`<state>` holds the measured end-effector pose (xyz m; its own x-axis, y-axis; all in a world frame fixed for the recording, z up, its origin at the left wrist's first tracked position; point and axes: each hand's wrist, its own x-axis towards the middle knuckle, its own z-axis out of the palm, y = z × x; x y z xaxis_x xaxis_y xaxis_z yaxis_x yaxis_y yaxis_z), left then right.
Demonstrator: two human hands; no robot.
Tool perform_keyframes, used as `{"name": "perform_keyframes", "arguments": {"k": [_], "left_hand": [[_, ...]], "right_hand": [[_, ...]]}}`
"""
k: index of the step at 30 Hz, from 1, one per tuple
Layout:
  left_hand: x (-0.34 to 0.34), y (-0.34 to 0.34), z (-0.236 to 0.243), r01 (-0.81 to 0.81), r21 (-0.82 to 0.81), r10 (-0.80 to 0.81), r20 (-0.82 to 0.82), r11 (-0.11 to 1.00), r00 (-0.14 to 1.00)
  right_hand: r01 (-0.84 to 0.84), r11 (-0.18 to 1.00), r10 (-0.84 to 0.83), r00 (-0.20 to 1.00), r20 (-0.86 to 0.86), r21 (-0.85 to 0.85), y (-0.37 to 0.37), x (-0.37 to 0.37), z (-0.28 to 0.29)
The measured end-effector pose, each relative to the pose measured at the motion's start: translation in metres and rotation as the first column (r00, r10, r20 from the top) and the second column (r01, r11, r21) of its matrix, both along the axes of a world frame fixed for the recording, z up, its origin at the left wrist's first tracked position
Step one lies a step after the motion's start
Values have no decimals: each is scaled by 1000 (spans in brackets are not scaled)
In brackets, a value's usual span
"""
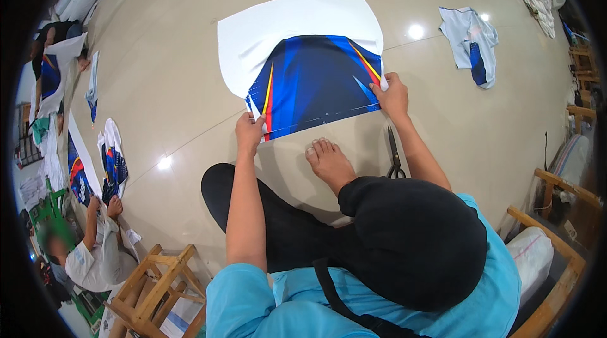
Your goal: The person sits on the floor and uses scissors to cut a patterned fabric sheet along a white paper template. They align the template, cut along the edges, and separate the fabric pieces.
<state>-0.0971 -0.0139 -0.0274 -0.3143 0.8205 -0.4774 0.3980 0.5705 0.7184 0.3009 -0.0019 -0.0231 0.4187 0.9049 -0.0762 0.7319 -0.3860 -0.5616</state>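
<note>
"What are you holding?"

"My left hand [249, 132] and right hand [392, 96] are pinching the two side edges of one blue-and-white, red-and-yellow-striped fabric panel [316, 82], lying on the beige tiled floor [171, 85]."

"Any scissors?"

"One black metal pair of scissors [394, 148] is lying nearside of the panel; my black-clad knee [411, 237] is partly hiding its handles."

No legible lettering, only pale marks [325, 123], too tiny for reading, on the blue-and-white fabric piece [311, 76].
</note>
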Motion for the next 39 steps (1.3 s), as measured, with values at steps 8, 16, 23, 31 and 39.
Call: {"name": "perform_keyframes", "arguments": {"k": [8,16,23,31,39], "left_hand": [[-11,-3,24,45,-63,-42,42,997,998],[-20,-3,19,141,-141,-141,14,980,990],[-19,36,31,20,-77,6,325,997,946],[-22,222,136,-106,308,-60,485,945,873],[-35,171,205,-166,430,-14,386,887,923]], "right_hand": [[41,999,-40,949,-312,-4,-8,13,0],[28,999,-38,932,-360,-33,-22,26,-3],[80,975,-222,468,-855,-209,31,30,5],[20,980,148,604,-783,200,256,22,101],[107,888,319,558,-766,447,205,13,159]]}}
